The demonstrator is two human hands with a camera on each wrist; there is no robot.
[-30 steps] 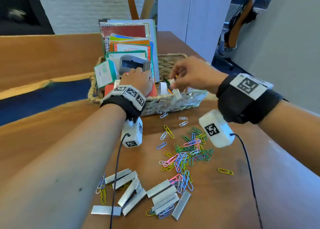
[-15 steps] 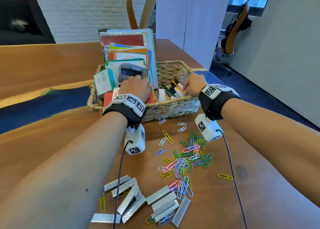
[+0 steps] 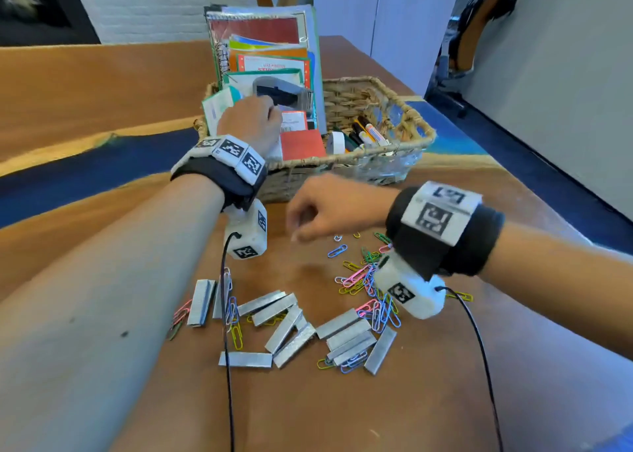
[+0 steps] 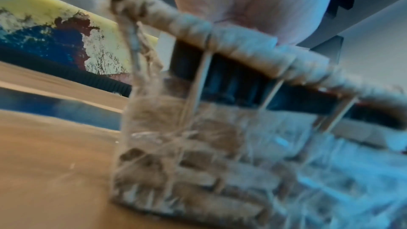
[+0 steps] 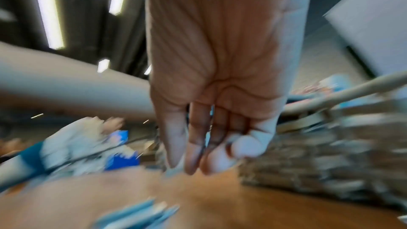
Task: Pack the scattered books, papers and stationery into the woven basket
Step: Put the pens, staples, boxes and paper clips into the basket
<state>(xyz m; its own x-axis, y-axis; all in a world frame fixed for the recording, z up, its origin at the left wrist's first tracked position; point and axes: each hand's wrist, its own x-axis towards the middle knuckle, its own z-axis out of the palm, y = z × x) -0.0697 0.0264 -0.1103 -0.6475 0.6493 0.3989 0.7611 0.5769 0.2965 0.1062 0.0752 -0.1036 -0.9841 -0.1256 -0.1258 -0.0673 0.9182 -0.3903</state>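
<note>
The woven basket stands at the back of the wooden table and holds upright notebooks, a grey stapler, a red book, a white tape roll and markers. My left hand reaches over the near rim and rests against the stapler and books; its fingers are hidden. In the left wrist view only the palm shows above the basket wall. My right hand hovers low over the table in front of the basket, fingers hanging loose and empty.
Coloured paper clips lie scattered under and to the left of my right wrist. Several silver staple strips lie nearer to me, some with clips among them. Both wrist camera cables trail over the table. A grey partition stands at the far right.
My right hand has come out of the basket's right side and dropped toward the table in front of it, holding nothing. The left hand has stayed in the basket.
</note>
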